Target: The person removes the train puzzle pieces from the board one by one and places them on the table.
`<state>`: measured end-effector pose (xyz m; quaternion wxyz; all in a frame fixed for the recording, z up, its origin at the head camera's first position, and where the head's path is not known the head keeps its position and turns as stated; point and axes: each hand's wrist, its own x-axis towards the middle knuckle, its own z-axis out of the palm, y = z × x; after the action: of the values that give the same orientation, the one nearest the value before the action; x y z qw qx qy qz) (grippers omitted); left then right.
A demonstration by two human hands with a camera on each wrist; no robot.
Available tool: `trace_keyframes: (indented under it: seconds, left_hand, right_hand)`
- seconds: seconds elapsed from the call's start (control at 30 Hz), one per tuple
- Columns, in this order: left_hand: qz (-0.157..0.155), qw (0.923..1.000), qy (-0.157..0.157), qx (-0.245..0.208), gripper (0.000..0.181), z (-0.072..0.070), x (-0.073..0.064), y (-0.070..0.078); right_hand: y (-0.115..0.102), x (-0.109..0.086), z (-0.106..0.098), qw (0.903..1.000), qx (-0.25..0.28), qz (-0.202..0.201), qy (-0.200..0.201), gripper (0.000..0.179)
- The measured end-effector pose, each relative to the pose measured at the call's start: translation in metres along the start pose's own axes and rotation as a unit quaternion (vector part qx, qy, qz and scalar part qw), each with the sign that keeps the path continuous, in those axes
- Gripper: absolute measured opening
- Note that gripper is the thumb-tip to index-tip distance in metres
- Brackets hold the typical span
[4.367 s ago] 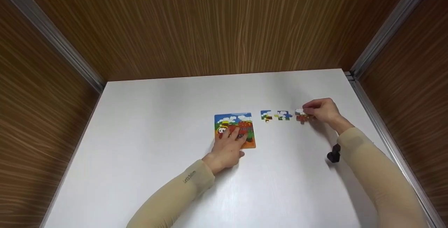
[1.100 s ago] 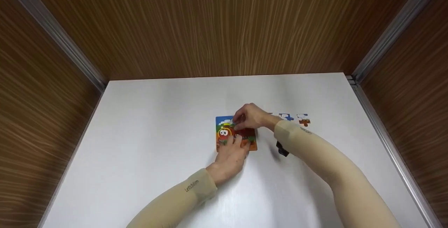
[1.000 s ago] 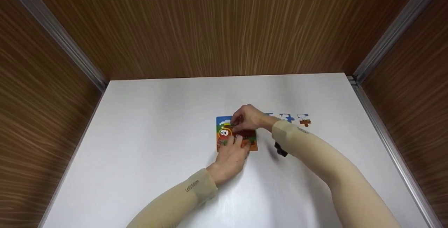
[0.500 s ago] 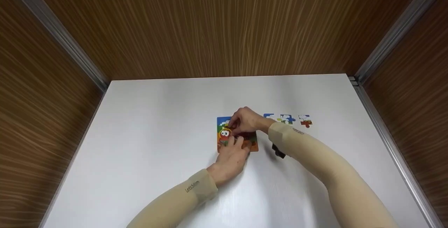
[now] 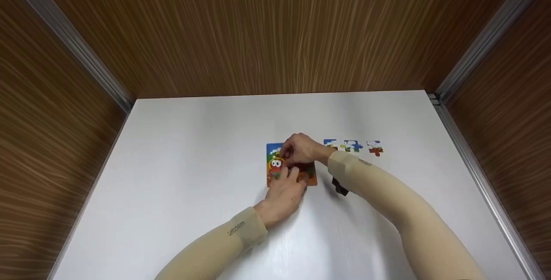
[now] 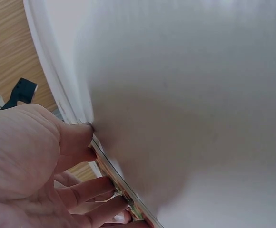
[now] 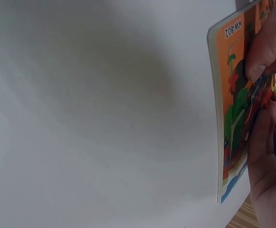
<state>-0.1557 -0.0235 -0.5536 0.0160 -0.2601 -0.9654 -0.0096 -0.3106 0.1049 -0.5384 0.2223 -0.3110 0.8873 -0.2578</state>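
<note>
A small jigsaw puzzle [image 5: 271, 148] with a red cartoon train lies flat on the white table. My left hand [image 5: 284, 196] rests along its front part, fingers spread over the picture; the left wrist view has its thumb against the board's edge [image 6: 123, 183]. Bent over the middle of the picture, my right hand [image 5: 301, 147] has thumb and fingertips drawn together on a piece, which they mostly cover. In the right wrist view both hands' fingertips meet close together on the puzzle [image 7: 238, 109].
Three loose jigsaw pieces lie in a row right of the puzzle: a blue-and-white piece [image 5: 330, 143], a second piece [image 5: 351, 146] and a red-and-white piece [image 5: 375, 147]. A black device [image 5: 340, 187] sits under the right wrist. Wood-grain panels [image 5: 275, 35] enclose the table.
My right hand has left the red-and-white piece at the right and moved left onto the puzzle, shifting slightly further left over the last second. The left hand stays on the board, slightly nearer its front edge.
</note>
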Motion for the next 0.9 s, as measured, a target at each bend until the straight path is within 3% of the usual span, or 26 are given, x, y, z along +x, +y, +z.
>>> trace_keyframes:
  seconds: [0.23,0.47,0.67,0.9]
  left_hand:
    - [-0.002,0.9999,-0.009,-0.011,0.025,-0.0010,0.0000,-0.0006]
    - [-0.005,0.9999,-0.010,-0.010,0.021,-0.0016,-0.0005,-0.0014]
    - [-0.010,0.9994,-0.019,-0.028,0.025,-0.0025,0.0000,-0.0013]
    - [-0.010,0.9993,-0.022,-0.030,0.028,-0.0023,0.0006,-0.0008]
  right_hand:
    - [-0.0042,0.0007,0.0015,0.9989,0.017,0.043,-0.001,0.021]
    - [-0.0012,-0.0011,0.0002,0.9966,0.075,0.030,0.015,0.016]
    - [0.0029,-0.0017,0.0006,0.9883,0.141,0.056,0.015,0.008]
    - [0.0007,-0.0062,-0.0001,0.9804,0.178,0.081,0.025,0.010]
